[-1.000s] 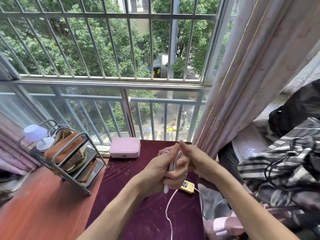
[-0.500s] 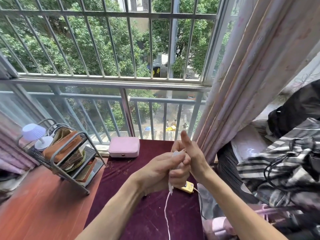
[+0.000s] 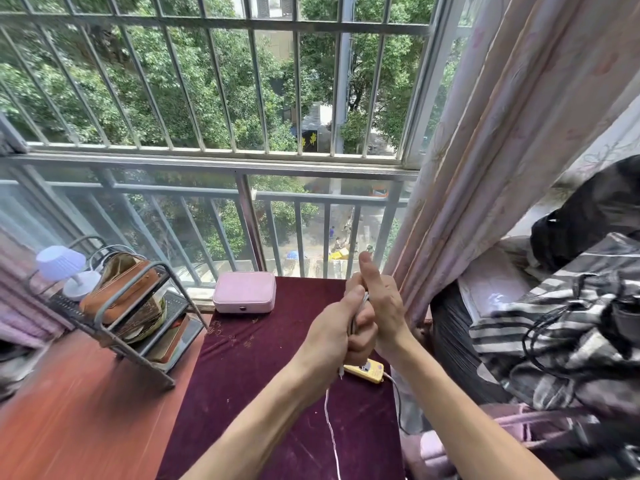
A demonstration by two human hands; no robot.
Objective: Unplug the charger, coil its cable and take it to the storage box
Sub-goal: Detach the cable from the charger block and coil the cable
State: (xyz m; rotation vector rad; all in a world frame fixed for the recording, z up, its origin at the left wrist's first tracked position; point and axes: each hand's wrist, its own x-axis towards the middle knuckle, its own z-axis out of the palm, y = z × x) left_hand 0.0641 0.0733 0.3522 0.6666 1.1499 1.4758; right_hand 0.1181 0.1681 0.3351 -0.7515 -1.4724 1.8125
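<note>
My left hand [image 3: 341, 336] is closed in a fist around a bundle of thin white charger cable [image 3: 360, 308], held above the maroon cloth-covered table [image 3: 263, 368]. My right hand [image 3: 379, 299] presses against the same bundle from the right, thumb pointing up. A loose tail of the white cable [image 3: 330, 427] hangs from under my left fist toward the front edge. The charger body is hidden inside my hands. A pink box [image 3: 244, 292] sits closed at the table's far edge.
A yellow device [image 3: 367, 371] with its own cord lies under my hands. A metal rack [image 3: 128, 317] with a brown bag and small white lamp [image 3: 65, 271] stands left on the red-brown desk. Pink curtain [image 3: 491, 161] and piled striped clothes [image 3: 561, 327] crowd the right.
Both hands rose a little and shifted right, toward the curtain. My right thumb now points up, and the hanging cable tail looks shorter.
</note>
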